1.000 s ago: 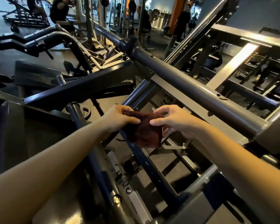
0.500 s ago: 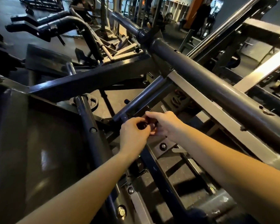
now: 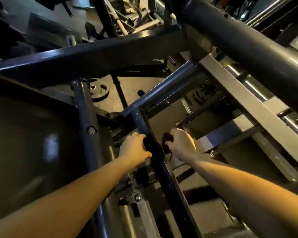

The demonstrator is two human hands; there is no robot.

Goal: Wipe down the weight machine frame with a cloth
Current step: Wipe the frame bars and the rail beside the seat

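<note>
A dark blue square bar (image 3: 169,182) of the weight machine frame runs from the lower middle up to a joint at the centre. My left hand (image 3: 134,148) grips this bar from its left side, fingers curled over it. My right hand (image 3: 181,143) holds a bunched dark red cloth (image 3: 167,143) against the bar's right side. Most of the cloth is hidden inside the fist.
A thick dark tube (image 3: 248,38) crosses the upper right, with a grey flat rail (image 3: 248,103) beneath it. A wide beam (image 3: 93,57) spans the upper left. A round post (image 3: 86,117) and dark panel (image 3: 33,143) stand at left. A weight plate (image 3: 100,90) lies on the floor.
Both hands have moved down and apart. The cloth, first spread between both hands, is now bunched in my right hand alone, and my left hand has taken hold of the bar.
</note>
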